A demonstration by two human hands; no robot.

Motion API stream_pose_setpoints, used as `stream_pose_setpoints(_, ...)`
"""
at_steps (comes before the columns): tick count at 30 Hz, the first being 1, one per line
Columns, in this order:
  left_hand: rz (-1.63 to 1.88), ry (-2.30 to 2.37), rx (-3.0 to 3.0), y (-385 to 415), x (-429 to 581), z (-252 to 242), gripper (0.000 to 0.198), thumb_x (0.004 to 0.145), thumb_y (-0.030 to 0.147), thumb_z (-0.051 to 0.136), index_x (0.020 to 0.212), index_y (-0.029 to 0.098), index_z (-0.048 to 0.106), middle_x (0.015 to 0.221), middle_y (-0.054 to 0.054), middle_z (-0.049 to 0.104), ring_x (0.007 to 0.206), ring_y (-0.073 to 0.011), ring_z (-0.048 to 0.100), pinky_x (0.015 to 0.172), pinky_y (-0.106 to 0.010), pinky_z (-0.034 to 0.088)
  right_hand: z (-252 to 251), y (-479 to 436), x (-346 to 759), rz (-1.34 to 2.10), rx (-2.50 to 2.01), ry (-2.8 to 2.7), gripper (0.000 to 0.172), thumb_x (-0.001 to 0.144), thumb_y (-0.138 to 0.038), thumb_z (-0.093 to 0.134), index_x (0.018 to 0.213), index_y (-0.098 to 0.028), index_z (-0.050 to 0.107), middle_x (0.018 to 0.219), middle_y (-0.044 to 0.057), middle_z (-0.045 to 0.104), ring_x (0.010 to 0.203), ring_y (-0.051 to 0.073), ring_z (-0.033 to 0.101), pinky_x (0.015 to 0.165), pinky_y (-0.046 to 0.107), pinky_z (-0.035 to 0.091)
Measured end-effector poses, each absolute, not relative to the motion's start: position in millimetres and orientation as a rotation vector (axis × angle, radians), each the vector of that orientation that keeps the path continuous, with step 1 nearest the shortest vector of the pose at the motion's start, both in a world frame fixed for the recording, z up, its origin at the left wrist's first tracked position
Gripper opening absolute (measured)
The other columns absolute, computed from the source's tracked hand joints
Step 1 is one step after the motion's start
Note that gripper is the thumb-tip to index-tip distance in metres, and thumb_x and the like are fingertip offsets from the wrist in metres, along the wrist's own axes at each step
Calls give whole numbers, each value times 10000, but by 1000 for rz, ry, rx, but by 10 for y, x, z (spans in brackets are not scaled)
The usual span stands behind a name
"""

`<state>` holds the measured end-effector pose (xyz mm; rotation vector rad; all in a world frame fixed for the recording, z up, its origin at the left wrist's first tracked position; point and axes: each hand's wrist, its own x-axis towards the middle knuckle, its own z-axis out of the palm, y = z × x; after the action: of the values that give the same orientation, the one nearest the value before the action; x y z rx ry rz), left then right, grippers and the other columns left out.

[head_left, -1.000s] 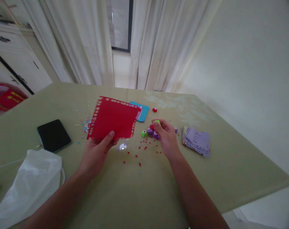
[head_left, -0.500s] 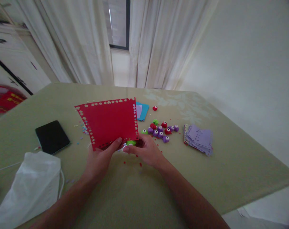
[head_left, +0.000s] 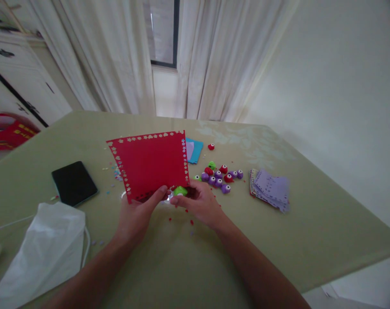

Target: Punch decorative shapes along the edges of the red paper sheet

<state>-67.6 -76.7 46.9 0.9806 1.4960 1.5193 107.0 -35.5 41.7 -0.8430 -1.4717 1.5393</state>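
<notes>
My left hand (head_left: 138, 216) grips the lower edge of a red paper sheet (head_left: 151, 165) between thumb and fingers. The sheet stands tilted up, with small shapes punched along its borders. My right hand (head_left: 201, 201) is closed around a small green punch (head_left: 180, 191) at the sheet's lower right corner. Beyond that hand lie several purple punches (head_left: 218, 183) and red punches (head_left: 228, 178) with eye-like dots, beside another green punch (head_left: 212, 165). Tiny red cutouts (head_left: 191, 222) are scattered in front of my right hand.
A black phone (head_left: 74, 183) and a white mask (head_left: 48, 249) lie on the left. Punched purple sheets (head_left: 272, 189) are stacked at the right. Blue paper (head_left: 196, 151) and a lone red punch (head_left: 211, 146) sit behind. The green-covered table (head_left: 310, 240) extends right.
The whole view has shifted slightly, moving everything a little to the right in the picture. More of the green punch shows at my right fingertips. Both hands keep their holds.
</notes>
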Motion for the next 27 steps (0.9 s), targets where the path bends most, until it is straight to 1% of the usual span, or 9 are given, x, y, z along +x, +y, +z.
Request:
stream_pose_setpoints(3, 1514, 1485, 989, -773, -671, 437, 261, 769, 412, 907, 930, 214, 850, 909, -62, 868, 821, -289, 839, 770, -361, 691, 458, -358, 1048, 1615, -815, -1347, 383, 718, -502, 974, 953, -236, 832, 901, 30, 779, 771, 190, 663, 732, 324, 539)
stream_pose_setpoints(6, 1508, 1471, 998, -773, -679, 381, 285, 774, 440, 922, 938, 219, 851, 888, -59, 864, 791, -277, 833, 742, -348, 687, 508, -368, 1022, 1660, -802, -1224, 410, 684, -534, 985, 928, -246, 823, 853, 18, 761, 752, 191, 658, 742, 335, 555)
stream_pose_setpoints(10, 1512, 1474, 1000, -765, -685, 350, 305, 744, 445, 950, 909, 214, 839, 850, -67, 855, 758, -285, 828, 708, -353, 687, 484, -371, 1003, 1615, -827, -1168, 392, 710, -542, 969, 896, -232, 815, 746, -7, 685, 656, 151, 562, 663, 300, 492)
stream_pose_setpoints(13, 1504, 1478, 986, -764, -676, 375, 290, 737, 426, 947, 894, 210, 834, 838, -73, 853, 756, -290, 830, 711, -358, 689, 420, -369, 995, 1588, -852, -1117, 386, 731, -542, 959, 880, -218, 811, 742, -8, 667, 633, 131, 510, 622, 283, 426)
stream_pose_setpoints(17, 1470, 1464, 978, -780, -658, 405, 274, 764, 423, 918, 906, 202, 842, 851, -81, 857, 760, -285, 831, 725, -364, 694, 364, -374, 984, 1584, -874, -1067, 411, 747, -569, 947, 893, -212, 804, 768, 0, 668, 633, 126, 493, 609, 285, 377)
stream_pose_setpoints(24, 1478, 1411, 931, -774, -627, 396, 323, 752, 380, 924, 1001, 189, 848, 935, -80, 868, 800, -268, 831, 759, -355, 696, 336, -378, 966, 1586, -848, -1050, 386, 770, -549, 940, 888, -215, 787, 752, -9, 634, 633, 128, 470, 606, 289, 359)
stream_pose_setpoints(27, 1463, 1411, 941, -770, -620, 417, 330, 748, 368, 923, 1009, 182, 843, 902, -73, 864, 784, -266, 827, 745, -348, 694, 338, -385, 965, 1573, -836, -1048, 359, 786, -525, 935, 884, -214, 786, 742, -12, 633, 629, 126, 460, 596, 283, 354)
